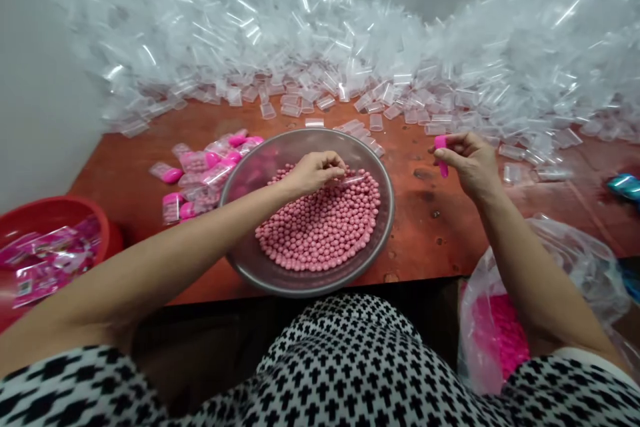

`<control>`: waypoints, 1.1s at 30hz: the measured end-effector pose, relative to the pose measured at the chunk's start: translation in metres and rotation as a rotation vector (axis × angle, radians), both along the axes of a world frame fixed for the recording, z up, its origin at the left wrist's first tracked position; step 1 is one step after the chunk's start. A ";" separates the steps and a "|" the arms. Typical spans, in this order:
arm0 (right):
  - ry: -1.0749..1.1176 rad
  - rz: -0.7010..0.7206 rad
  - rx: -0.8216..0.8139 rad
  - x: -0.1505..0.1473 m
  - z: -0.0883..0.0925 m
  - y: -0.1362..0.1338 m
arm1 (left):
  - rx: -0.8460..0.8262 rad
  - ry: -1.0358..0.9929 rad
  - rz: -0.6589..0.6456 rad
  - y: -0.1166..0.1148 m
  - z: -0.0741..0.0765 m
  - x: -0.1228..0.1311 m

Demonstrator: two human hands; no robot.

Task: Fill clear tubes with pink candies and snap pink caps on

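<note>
My left hand [316,175] is over a grey metal bowl [245,263], its fingers closed round a small clear plastic container [353,180]. The container lies low against the round pink beads [320,233] that fill the bowl's bottom. How much is inside it, I cannot tell. To the right of the bowl, my right hand [470,159] is raised above the table, pinching a bright pink plastic cap [442,159] between thumb and fingers. Left of the bowl lies a pile of clear containers with pink caps [203,170], several showing pink beads inside.
A huge heap of clear plastic containers [320,33] covers the back of the red-brown table [420,227]. At far left, a red basin [103,213] holds shiny pink packets [55,260]. Below my right arm, a clear plastic bag [575,247] contains bright pink pieces [503,333].
</note>
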State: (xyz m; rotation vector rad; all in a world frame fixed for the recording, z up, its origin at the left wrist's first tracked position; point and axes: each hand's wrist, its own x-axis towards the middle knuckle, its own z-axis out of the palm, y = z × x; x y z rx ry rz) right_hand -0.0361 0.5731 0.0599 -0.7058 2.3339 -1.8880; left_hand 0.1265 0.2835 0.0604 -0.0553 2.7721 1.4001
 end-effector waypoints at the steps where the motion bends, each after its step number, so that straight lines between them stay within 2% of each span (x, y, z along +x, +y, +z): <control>1: -0.041 0.046 -0.043 0.008 0.005 -0.006 | 0.064 0.002 -0.002 -0.003 -0.002 0.005; 2: -0.074 0.082 -0.070 0.016 0.010 -0.012 | 0.059 0.010 -0.012 -0.004 -0.003 0.009; 7: -0.127 0.153 -0.105 0.043 0.024 -0.033 | -0.279 0.100 -0.031 0.005 -0.005 0.019; 12: -0.136 0.159 -0.064 0.060 0.025 -0.024 | -0.281 -0.038 0.047 0.014 0.002 0.005; 17: -0.153 0.121 -0.098 0.068 0.021 -0.019 | -0.358 -0.054 -0.055 0.026 0.006 -0.014; 21: -0.187 0.098 -0.140 0.069 0.018 -0.022 | -0.323 -0.012 -0.090 0.035 -0.001 -0.007; 23: -0.183 0.106 -0.132 0.069 0.015 -0.024 | -0.177 0.012 -0.059 0.038 -0.008 -0.002; 27: -0.174 0.133 -0.101 0.073 0.012 -0.024 | 0.397 0.025 -0.021 0.042 -0.017 0.002; 30: -0.189 0.126 -0.106 0.076 0.015 -0.022 | 0.783 -0.002 0.021 0.040 -0.010 0.010; 33: -0.187 0.133 -0.124 0.079 0.021 -0.022 | 0.970 -0.063 0.062 0.034 0.004 0.024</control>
